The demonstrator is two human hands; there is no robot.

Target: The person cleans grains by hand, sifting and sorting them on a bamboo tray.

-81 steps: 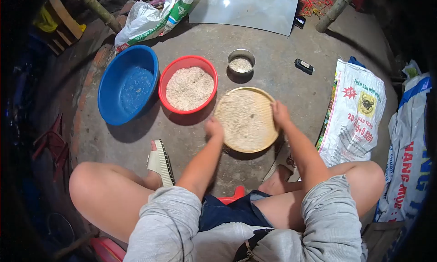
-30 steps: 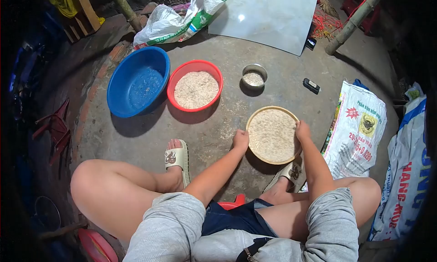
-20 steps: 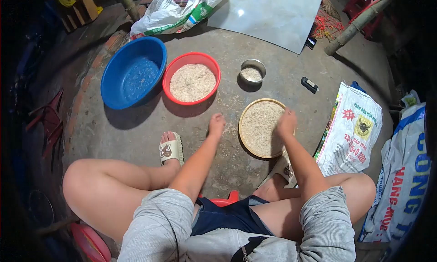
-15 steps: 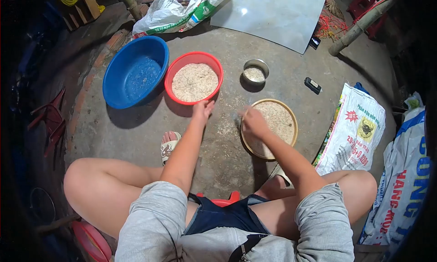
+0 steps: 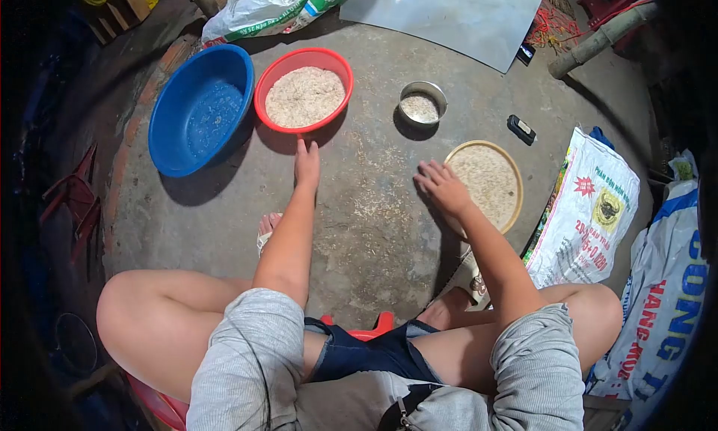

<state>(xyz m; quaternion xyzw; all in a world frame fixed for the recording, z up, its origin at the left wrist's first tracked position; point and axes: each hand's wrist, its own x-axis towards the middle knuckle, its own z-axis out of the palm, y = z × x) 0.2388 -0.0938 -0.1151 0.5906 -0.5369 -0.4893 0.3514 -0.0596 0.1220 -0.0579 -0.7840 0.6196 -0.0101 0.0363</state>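
Observation:
My left hand (image 5: pixel 306 164) reaches forward with fingers stretched out, fingertips right at the near rim of a red plastic basin (image 5: pixel 262 111). Pale grain (image 5: pixel 305 96) fills much of that basin. To its left stands a larger blue basin (image 5: pixel 166 135), with only bits scattered on its wet-looking bottom. My right hand (image 5: pixel 443 185), fingers spread, is over the left edge of a round, shallow tan-rimmed tray (image 5: pixel 519 195) with grain spread across it. The hand and forearm hide part of the tray's near left side. A small metal pot (image 5: pixel 423 88) with some grain stands beyond my right hand.
Loose grains (image 5: pixel 378 180) lie scattered on the concrete floor between my hands. A black phone-like object (image 5: pixel 521 129) lies beyond the tray. Printed sacks (image 5: pixel 587 214) are at the right, a grey sheet (image 5: pixel 449 16) and another sack (image 5: pixel 277 12) at the back.
The red basin has moved forward and left, and the blue basin left. The tray has shifted right. My right hand has gone from curled to spread fingers, and the view has tilted slightly.

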